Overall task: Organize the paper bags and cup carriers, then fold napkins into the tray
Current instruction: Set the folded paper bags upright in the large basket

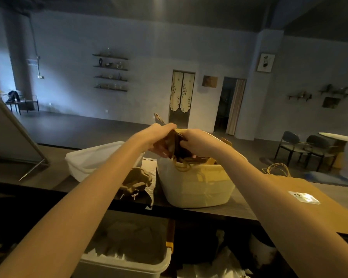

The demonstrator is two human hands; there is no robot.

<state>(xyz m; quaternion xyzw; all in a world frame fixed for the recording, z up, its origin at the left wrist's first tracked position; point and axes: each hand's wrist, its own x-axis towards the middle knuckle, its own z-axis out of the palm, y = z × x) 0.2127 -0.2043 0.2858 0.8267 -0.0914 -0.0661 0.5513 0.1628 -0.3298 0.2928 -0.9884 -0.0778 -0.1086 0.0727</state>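
Gripping a bundle of brown paper bags (174, 144) from both sides, the left hand (159, 137) and right hand (195, 142) held it just above the cream basket (197, 185) on the counter (237, 209), twine handles dangling into the basket. Left of the basket lay what looked like pulp cup carriers (137, 180), with a white bin (84, 163) beyond them. Right of the basket, another paper bag (317, 205) lay flat.
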